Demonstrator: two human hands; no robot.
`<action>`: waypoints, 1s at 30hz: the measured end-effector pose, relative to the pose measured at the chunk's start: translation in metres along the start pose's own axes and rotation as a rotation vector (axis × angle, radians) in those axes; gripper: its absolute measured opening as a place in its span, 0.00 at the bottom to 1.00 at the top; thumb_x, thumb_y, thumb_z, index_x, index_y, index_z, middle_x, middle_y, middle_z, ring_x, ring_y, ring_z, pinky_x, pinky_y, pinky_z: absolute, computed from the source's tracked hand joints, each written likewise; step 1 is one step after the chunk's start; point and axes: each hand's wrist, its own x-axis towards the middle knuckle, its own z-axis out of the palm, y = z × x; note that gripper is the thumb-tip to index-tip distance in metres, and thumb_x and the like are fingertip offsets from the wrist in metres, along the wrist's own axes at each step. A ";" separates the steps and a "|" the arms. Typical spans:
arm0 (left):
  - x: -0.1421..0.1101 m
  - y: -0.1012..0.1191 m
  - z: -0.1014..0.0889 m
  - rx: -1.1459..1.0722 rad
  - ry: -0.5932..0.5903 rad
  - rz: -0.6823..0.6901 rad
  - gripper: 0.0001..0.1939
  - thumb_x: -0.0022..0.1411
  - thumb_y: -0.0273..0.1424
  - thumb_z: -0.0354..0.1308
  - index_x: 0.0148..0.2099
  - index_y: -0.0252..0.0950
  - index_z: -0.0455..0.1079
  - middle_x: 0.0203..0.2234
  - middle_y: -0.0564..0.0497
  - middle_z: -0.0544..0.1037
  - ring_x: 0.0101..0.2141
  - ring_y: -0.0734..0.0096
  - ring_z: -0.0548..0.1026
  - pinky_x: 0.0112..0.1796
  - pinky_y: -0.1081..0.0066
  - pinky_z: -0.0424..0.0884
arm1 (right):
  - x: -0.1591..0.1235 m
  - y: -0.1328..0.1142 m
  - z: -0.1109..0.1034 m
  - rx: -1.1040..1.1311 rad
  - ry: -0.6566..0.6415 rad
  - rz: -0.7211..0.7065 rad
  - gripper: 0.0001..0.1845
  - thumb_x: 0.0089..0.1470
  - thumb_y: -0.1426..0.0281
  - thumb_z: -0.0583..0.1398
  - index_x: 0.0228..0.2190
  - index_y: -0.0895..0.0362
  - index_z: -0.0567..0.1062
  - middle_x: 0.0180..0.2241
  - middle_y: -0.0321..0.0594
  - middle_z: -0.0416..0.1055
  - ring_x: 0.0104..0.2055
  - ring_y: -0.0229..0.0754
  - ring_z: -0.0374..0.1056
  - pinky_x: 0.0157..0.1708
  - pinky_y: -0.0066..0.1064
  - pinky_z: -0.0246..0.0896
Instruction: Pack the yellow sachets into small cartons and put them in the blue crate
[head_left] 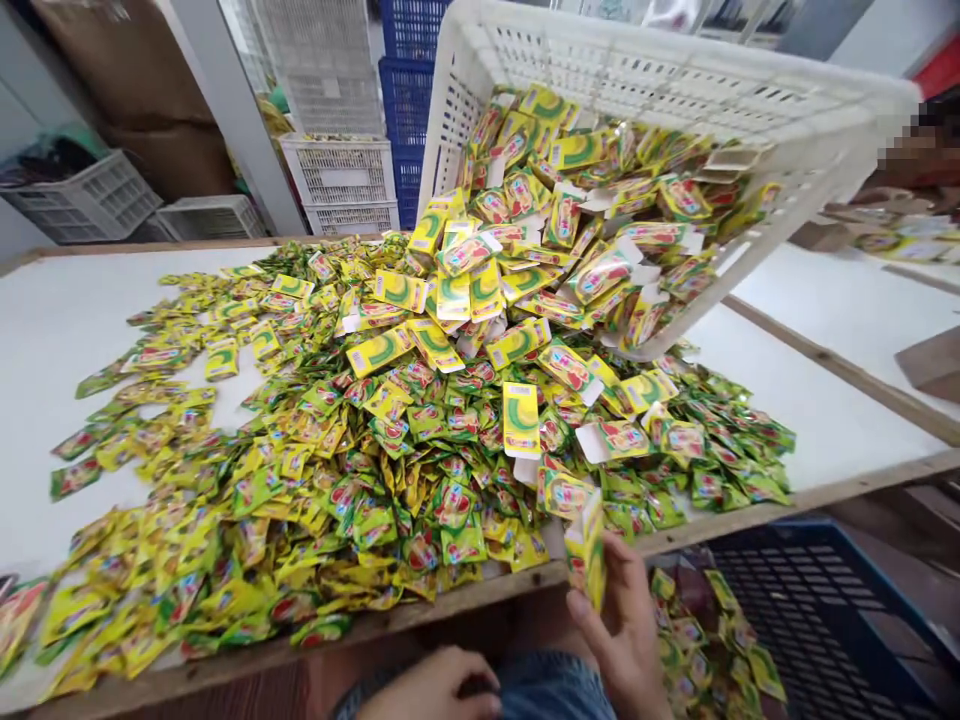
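Observation:
A big heap of small yellow and green sachets (360,470) covers the white table top (52,330). A white plastic crate (675,80) hangs tilted above the heap, and yellow flat cartons and sachets (540,230) slide out of its open side onto the pile. Who holds the crate is out of view. My right hand (626,640), at the table's front edge, grips one small yellow and green carton (587,550) upright. My left hand (435,690) rests curled on my lap in blue jeans; what is under its fingers is hidden.
A dark blue crate (817,610) stands low on the right with loose sachets (705,650) beside it. White crates (341,170) and blue crates (409,90) are stacked behind the table. A second white table (847,300) lies to the right, with a person (922,150) behind it.

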 end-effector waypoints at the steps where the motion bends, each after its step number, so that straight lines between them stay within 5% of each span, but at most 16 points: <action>1: 0.000 0.007 -0.002 0.040 0.021 0.018 0.08 0.55 0.39 0.58 0.39 0.46 0.72 0.38 0.52 0.74 0.43 0.62 0.70 0.44 0.64 0.66 | -0.008 -0.004 0.002 0.067 -0.120 0.026 0.33 0.47 0.57 0.59 0.52 0.52 0.56 0.51 0.49 0.61 0.51 0.51 0.61 0.47 0.39 0.60; 5: -0.007 0.031 0.004 -0.005 0.223 0.200 0.19 0.50 0.44 0.59 0.42 0.41 0.72 0.40 0.47 0.75 0.44 0.57 0.70 0.47 0.62 0.63 | -0.038 -0.017 0.005 0.164 -0.604 0.108 0.32 0.48 0.52 0.57 0.51 0.53 0.64 0.48 0.45 0.66 0.49 0.53 0.62 0.47 0.40 0.59; 9: -0.011 0.030 0.022 -0.442 0.241 0.197 0.24 0.46 0.46 0.61 0.44 0.39 0.73 0.45 0.42 0.74 0.47 0.50 0.69 0.47 0.59 0.64 | -0.047 -0.027 0.008 0.045 -0.848 0.173 0.24 0.53 0.52 0.51 0.43 0.51 0.74 0.41 0.41 0.72 0.44 0.49 0.65 0.43 0.37 0.61; 12: -0.009 0.024 0.025 -0.637 0.313 0.216 0.24 0.44 0.45 0.63 0.42 0.38 0.73 0.44 0.42 0.75 0.46 0.49 0.71 0.46 0.58 0.66 | -0.026 -0.031 0.004 -0.037 -0.824 0.059 0.23 0.54 0.53 0.51 0.37 0.55 0.77 0.34 0.42 0.73 0.38 0.47 0.66 0.39 0.36 0.61; 16: -0.001 0.029 0.023 -0.685 0.612 0.257 0.21 0.43 0.42 0.65 0.40 0.40 0.74 0.33 0.47 0.79 0.38 0.56 0.75 0.39 0.63 0.70 | 0.009 -0.030 0.011 -0.085 -0.658 -0.115 0.17 0.52 0.57 0.55 0.32 0.58 0.75 0.30 0.41 0.71 0.33 0.41 0.64 0.34 0.30 0.60; 22: 0.012 0.045 0.046 -0.581 0.805 0.341 0.16 0.48 0.42 0.62 0.37 0.39 0.73 0.33 0.49 0.78 0.30 0.66 0.75 0.29 0.72 0.70 | -0.012 -0.020 0.036 0.211 -0.565 0.144 0.21 0.55 0.53 0.50 0.26 0.58 0.67 0.21 0.34 0.64 0.20 0.32 0.57 0.20 0.23 0.53; 25: 0.007 0.046 0.049 -0.522 0.842 0.319 0.16 0.48 0.40 0.63 0.36 0.35 0.73 0.31 0.48 0.78 0.26 0.69 0.73 0.26 0.75 0.68 | -0.028 -0.015 0.016 0.288 -0.758 0.373 0.27 0.53 0.48 0.48 0.31 0.60 0.67 0.20 0.35 0.65 0.16 0.31 0.56 0.14 0.21 0.48; 27: 0.004 0.047 0.049 -0.520 0.878 0.332 0.16 0.48 0.39 0.63 0.38 0.33 0.72 0.31 0.48 0.78 0.24 0.72 0.72 0.23 0.77 0.66 | -0.035 -0.016 0.001 0.247 -0.945 0.359 0.25 0.49 0.49 0.55 0.33 0.60 0.69 0.24 0.38 0.68 0.19 0.32 0.60 0.16 0.20 0.51; 30: 0.000 0.051 0.051 -0.657 0.771 0.387 0.22 0.50 0.40 0.61 0.47 0.36 0.68 0.35 0.46 0.78 0.24 0.72 0.73 0.23 0.77 0.66 | -0.043 -0.021 -0.006 0.204 -0.993 0.280 0.19 0.49 0.55 0.59 0.35 0.57 0.70 0.30 0.37 0.70 0.22 0.31 0.60 0.18 0.19 0.53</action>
